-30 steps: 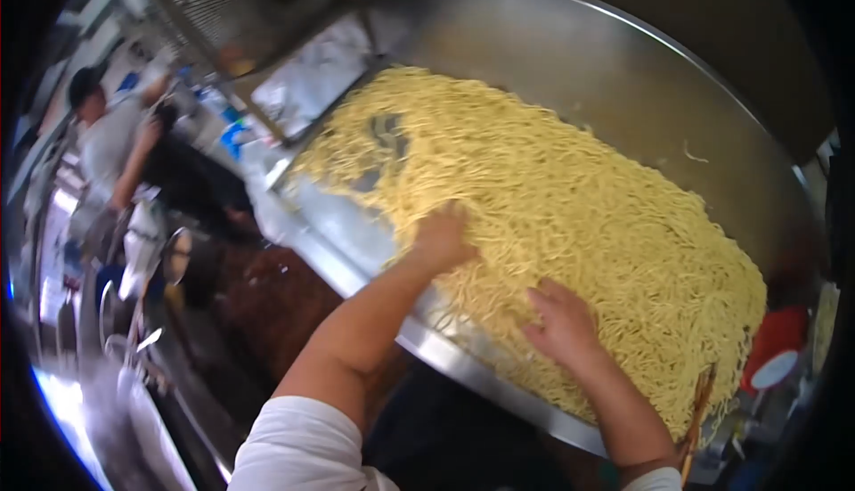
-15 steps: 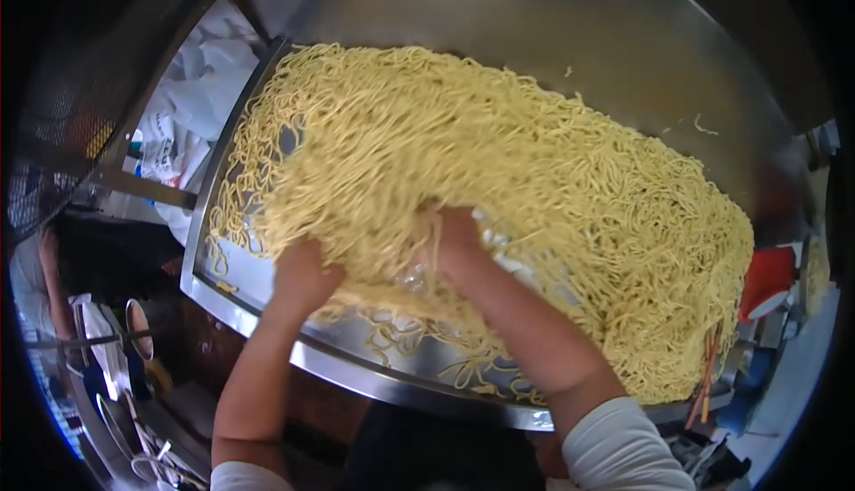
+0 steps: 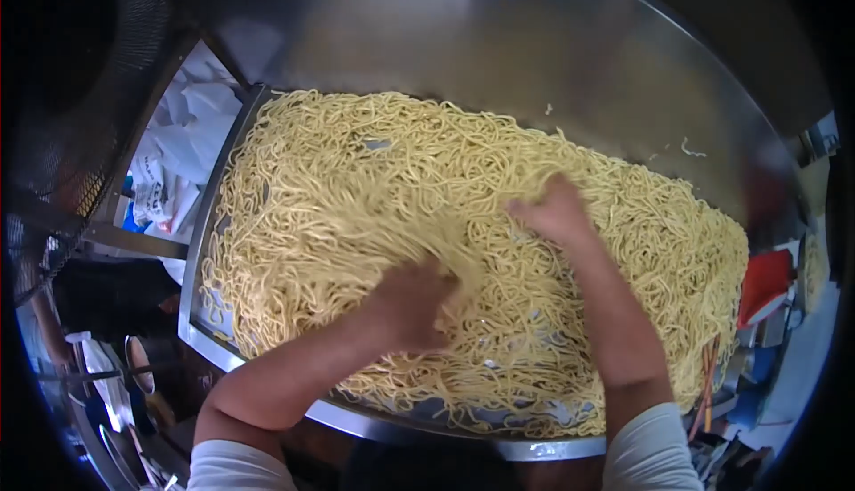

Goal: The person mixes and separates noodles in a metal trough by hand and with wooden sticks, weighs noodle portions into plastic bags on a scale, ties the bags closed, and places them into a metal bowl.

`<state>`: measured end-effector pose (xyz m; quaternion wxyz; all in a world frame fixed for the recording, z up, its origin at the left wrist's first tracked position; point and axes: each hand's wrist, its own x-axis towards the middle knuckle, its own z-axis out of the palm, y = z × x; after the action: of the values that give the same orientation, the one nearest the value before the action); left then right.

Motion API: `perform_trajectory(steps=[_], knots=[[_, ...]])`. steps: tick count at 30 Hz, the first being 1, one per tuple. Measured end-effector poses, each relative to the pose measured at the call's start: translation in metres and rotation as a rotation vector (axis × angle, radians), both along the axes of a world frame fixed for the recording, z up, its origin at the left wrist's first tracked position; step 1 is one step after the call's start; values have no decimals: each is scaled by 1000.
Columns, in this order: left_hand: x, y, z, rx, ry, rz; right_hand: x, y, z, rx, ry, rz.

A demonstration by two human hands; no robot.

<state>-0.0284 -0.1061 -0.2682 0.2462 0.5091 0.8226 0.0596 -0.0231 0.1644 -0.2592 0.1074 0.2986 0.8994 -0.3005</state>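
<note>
A thick spread of yellow noodles (image 3: 338, 157) covers most of a wide metal tray (image 3: 343, 415). My left hand (image 3: 414, 299) is low among the noodles near the middle, blurred by motion. Its fingers are partly closed around strands, and more strands trail up and left from it. Farther right and back, my right hand (image 3: 557, 212) rests on the noodles with its thumb held apart from its fingers. The tips of those fingers are partly hidden, and I see no bunch of noodles in them.
A tall metal panel (image 3: 499, 36) rises behind the tray, with a few noodle bits stuck to it. White plastic bags (image 3: 191, 126) are at the left. A red object (image 3: 766, 286) and wooden sticks (image 3: 709, 384) are at the right edge. Pans and utensils lie lower left.
The bunch raised between both hands has come down and spread leftward over the tray. My left hand has moved right, and my right hand has moved right and away. The view has shifted slightly.
</note>
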Motion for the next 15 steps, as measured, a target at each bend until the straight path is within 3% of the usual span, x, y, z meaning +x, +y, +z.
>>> perform_trajectory(steps=[1, 2, 4, 5, 6, 8, 10, 12, 14, 15], knots=[[-8, 2, 4, -67, 21, 11, -1, -22, -28, -311, 103, 131], [-19, 3, 8, -133, 34, 7, 13, -64, -10, -406, 165, 171], [-75, -28, -40, -348, 157, 383, 32, -107, -28, -42, -48, 675], [-102, -36, -34, -343, 241, 394, 53, -119, -26, -23, -56, 751], [-122, -42, -28, -341, 320, 407, 73, -119, -27, -24, -65, 735], [-138, -51, -39, -263, 462, 487, 112, -91, -31, 262, 176, 586], [-139, -40, -35, -241, 411, 534, 121, -46, -41, 508, -170, 473], [-131, -37, -44, -222, 376, 556, 81, -11, -54, 284, -159, 520], [-124, -22, -71, -178, 332, 489, 26, -12, -81, 211, -46, 340], [-119, -25, -103, -146, 447, 426, 4, -20, -93, 232, -12, 269]])
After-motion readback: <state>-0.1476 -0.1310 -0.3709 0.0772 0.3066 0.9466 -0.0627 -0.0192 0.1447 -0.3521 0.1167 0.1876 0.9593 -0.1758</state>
